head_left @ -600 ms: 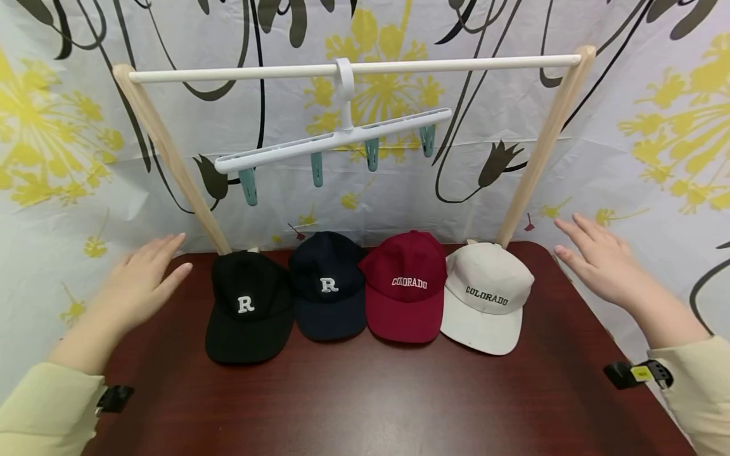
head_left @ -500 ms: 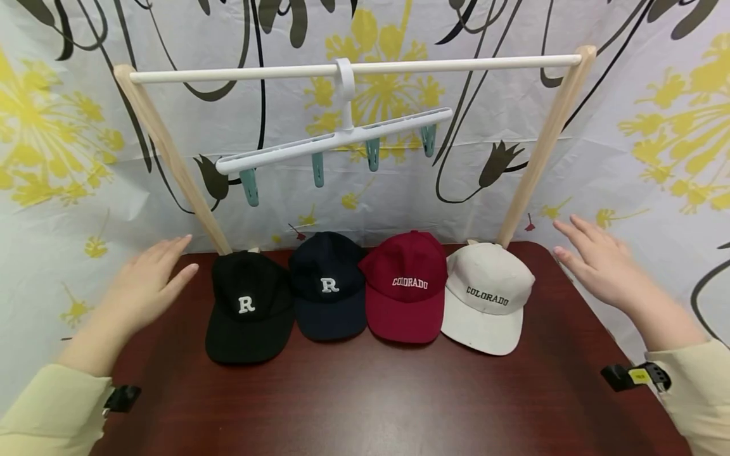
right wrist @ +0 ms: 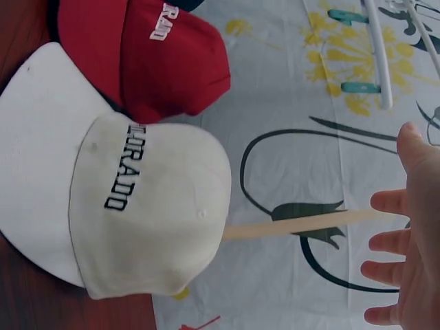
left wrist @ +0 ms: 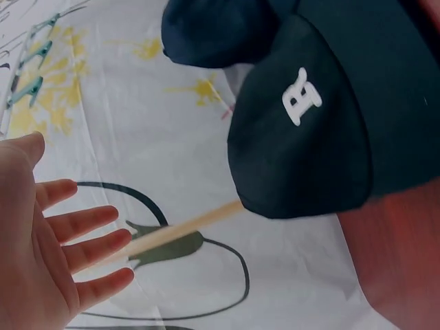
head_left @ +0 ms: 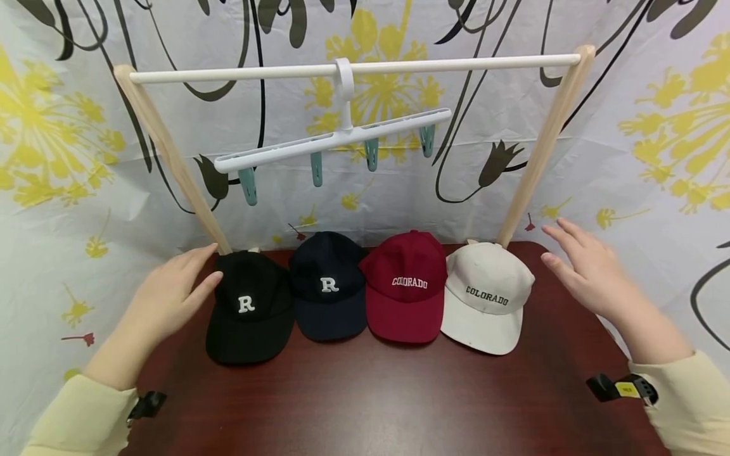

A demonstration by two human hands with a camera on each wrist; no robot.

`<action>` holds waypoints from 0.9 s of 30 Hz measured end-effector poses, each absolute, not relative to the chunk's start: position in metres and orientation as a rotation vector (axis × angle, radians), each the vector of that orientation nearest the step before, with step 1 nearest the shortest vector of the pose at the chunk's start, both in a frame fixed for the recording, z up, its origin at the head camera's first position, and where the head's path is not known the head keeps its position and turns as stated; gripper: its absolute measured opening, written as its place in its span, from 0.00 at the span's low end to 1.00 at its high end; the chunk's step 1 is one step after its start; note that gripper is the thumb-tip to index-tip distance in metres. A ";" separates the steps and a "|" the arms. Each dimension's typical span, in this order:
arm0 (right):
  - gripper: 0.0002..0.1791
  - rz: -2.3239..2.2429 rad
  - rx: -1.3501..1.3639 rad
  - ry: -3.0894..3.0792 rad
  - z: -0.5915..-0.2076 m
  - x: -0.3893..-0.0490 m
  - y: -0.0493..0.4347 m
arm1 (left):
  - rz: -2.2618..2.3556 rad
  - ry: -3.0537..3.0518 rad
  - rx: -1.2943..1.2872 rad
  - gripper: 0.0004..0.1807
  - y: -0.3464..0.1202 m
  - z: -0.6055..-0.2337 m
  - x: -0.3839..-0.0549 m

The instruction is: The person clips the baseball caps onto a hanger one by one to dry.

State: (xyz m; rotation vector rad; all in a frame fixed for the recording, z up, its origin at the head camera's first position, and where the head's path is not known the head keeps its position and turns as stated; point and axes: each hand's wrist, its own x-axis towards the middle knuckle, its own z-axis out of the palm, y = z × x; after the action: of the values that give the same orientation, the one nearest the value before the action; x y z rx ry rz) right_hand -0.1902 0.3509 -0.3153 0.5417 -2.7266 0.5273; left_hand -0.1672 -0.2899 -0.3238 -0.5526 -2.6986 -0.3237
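Observation:
My left hand (head_left: 171, 294) has its fingers extended, its fingertips beside the black cap (head_left: 251, 335) with a white R; nothing is in it. In the left wrist view the palm of that hand (left wrist: 34, 247) shows bare. On the other side my right hand (head_left: 587, 272), also bare with fingers stretched, is just right of the off-white cap (head_left: 485, 329) lettered COLORADO. Between these caps lie a navy cap (head_left: 331, 316) with an R and a dark red COLORADO cap (head_left: 405, 316), all in a row with brims toward me.
Behind the caps stands a rack with wooden legs (head_left: 171, 158) and a white rod (head_left: 445, 66). From the rod hangs a tilted white hanger (head_left: 285, 150) with several green clips (head_left: 317, 170). The dark red-brown table (head_left: 365, 399) meets a patterned curtain (head_left: 57, 253) at its back.
My left hand has moved right, toward the black cap. The right hand has shifted slightly left and nearer the off-white cap. Caps and rack stay put.

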 end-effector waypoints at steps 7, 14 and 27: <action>0.26 0.528 0.565 -2.647 -0.318 -0.185 0.339 | -0.373 -2.634 -0.589 0.27 -0.271 -0.328 -0.163; 0.27 0.546 0.589 -2.604 -0.320 -0.182 0.328 | -0.408 -2.599 -0.597 0.26 -0.253 -0.334 -0.160; 0.26 0.626 0.595 -2.569 -0.331 -0.175 0.313 | -0.503 -2.611 -0.561 0.26 -0.233 -0.341 -0.156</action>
State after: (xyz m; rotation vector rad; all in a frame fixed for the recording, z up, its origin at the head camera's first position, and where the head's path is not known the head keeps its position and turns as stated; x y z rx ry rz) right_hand -0.1754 0.3127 -0.3312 0.5952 -2.5692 0.6260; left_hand -0.1559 -0.2326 -0.3414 -0.5608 -2.6106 -0.5034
